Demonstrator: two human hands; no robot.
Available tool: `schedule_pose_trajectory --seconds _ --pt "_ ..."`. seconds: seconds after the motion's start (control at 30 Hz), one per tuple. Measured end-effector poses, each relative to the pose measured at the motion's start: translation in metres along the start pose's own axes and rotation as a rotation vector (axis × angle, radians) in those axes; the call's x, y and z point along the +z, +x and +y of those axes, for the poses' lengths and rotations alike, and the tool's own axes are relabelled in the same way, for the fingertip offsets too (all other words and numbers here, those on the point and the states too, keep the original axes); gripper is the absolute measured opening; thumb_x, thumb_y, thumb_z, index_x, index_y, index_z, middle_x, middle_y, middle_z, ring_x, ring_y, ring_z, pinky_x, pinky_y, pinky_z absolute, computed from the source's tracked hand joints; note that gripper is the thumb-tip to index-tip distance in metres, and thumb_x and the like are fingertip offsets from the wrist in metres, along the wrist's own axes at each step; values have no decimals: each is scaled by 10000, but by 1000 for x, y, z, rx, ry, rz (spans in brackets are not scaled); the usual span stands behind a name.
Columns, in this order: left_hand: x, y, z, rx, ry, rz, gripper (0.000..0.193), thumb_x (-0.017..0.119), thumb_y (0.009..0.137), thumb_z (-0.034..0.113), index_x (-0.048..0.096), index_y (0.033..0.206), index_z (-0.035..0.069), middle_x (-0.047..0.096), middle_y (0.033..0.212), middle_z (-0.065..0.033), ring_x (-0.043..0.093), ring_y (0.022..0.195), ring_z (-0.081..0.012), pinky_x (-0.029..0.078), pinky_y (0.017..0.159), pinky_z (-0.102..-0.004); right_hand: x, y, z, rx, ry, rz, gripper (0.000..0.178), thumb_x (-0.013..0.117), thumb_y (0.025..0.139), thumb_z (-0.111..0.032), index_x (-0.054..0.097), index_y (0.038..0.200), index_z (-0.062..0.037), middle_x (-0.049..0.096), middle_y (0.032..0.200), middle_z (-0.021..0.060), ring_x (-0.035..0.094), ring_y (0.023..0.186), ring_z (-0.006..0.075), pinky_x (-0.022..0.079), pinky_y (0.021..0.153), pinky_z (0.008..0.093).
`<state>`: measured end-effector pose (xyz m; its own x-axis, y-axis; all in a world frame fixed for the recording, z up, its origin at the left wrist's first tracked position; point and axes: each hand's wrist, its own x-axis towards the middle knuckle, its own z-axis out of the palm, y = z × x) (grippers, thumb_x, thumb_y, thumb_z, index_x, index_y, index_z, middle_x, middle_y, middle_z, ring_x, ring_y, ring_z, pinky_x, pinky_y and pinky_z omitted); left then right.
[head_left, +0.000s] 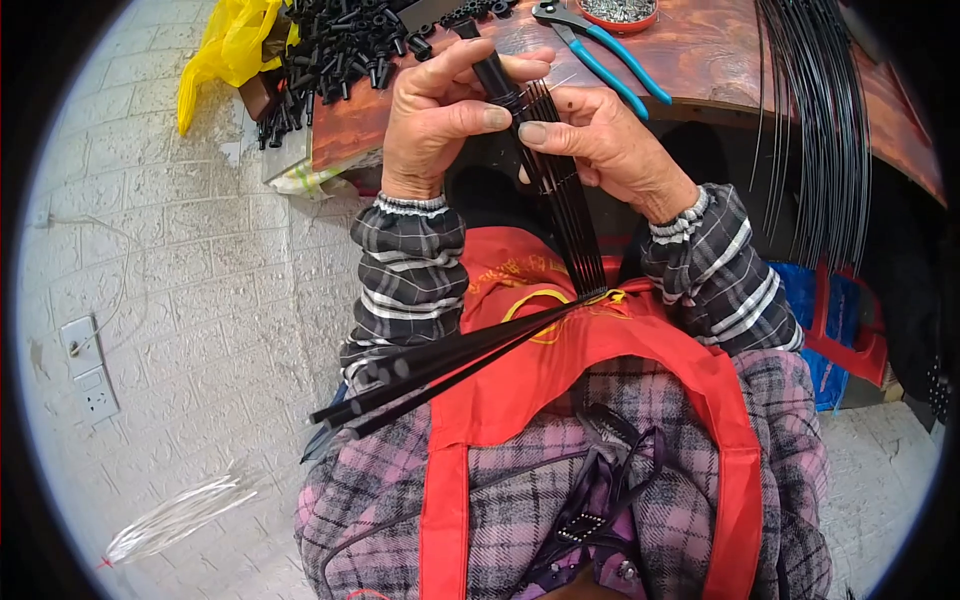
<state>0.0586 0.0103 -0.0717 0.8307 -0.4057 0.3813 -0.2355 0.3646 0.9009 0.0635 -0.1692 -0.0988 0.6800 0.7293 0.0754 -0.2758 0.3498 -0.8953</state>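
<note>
Above my lap I hold what looks like an umbrella frame. My left hand (430, 125) is closed round its black plastic tube piece (490, 72), thumb and fingers on either side. Close beside it, my right hand (625, 150) pinches at the row of thin black metal ribs (568, 215) where they meet the tube piece; the thumbs nearly touch. A thin wire end sticks up near the right fingers. The ribs slant down to my red apron (600, 340), and thicker black rods (430, 365) spread from there toward the lower left. My fingers partly hide the joint.
Black plastic pieces (340, 45) lie piled on the wooden table (700, 65). Blue-handled pliers (605, 60) and a red dish of small metal parts (622, 12) are at the back. Long black ribs (830, 150) hang over the right edge. A yellow bag (228, 50) is far left.
</note>
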Motion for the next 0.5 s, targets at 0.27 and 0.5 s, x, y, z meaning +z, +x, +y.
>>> schedule_pose_trajectory --seconds 0.27,0.5 --pt "7 -3 -11 18 -21 122 565 578 693 -70 442 1212 106 555 1063 -188 507 1053 -276 420 885 -369 -5 1 4 5 -41 59 260 608 780 -275 549 884 -45 606 660 39 503 472 19 255 349 129" --pt "16 -3 -10 1 -97 162 638 568 707 -44 344 1284 112 529 1103 -193 518 1036 -244 413 886 -352 -4 3 -6 56 -4 68 234 591 795 -240 548 897 -33 612 669 60 484 445 21 272 350 127"
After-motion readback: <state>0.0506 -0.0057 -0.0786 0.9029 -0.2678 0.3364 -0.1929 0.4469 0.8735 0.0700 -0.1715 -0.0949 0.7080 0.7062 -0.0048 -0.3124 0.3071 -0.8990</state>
